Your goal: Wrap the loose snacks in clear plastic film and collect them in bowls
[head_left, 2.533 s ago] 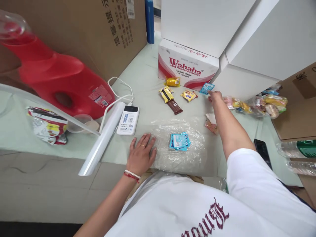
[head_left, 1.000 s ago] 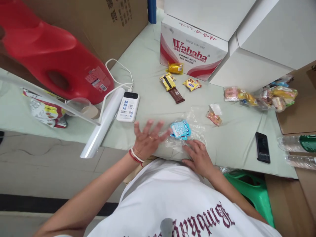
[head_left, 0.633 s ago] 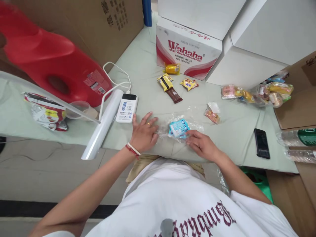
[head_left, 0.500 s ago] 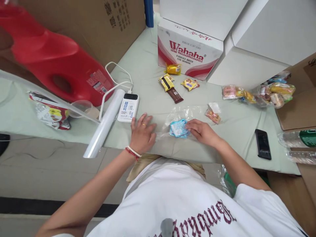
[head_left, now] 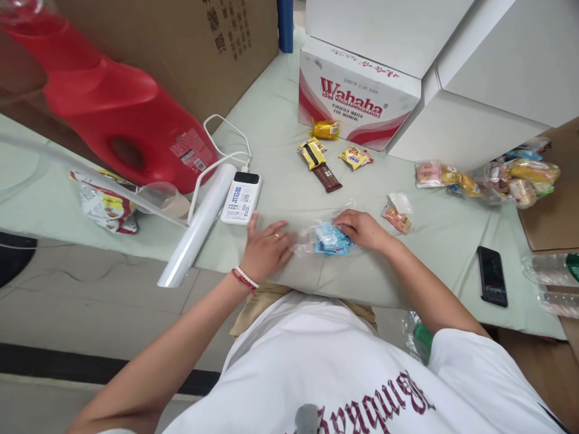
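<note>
A small pile of light-blue sachets lies on crumpled clear plastic film near the table's front edge. My right hand is at the upper right of the pile, its curled fingers pinching the film beside the sachets. The fingertips are partly hidden. My left hand rests palm down on the table with fingers apart, their tips near the film's left end. Just behind its thumb is a white power bank with a cable plugged in.
A roll of clear film and a red jug are at left. Wrapped snacks lie before the Wahaba-like printed white-and-red carton. An open pink wrapper, a phone and more snacks are at right.
My right hand has shifted slightly up and left, to the pile's top corner. The film behind the sachets has been drawn in toward them. The left hand stays nearly in place, and the view has shifted slightly.
</note>
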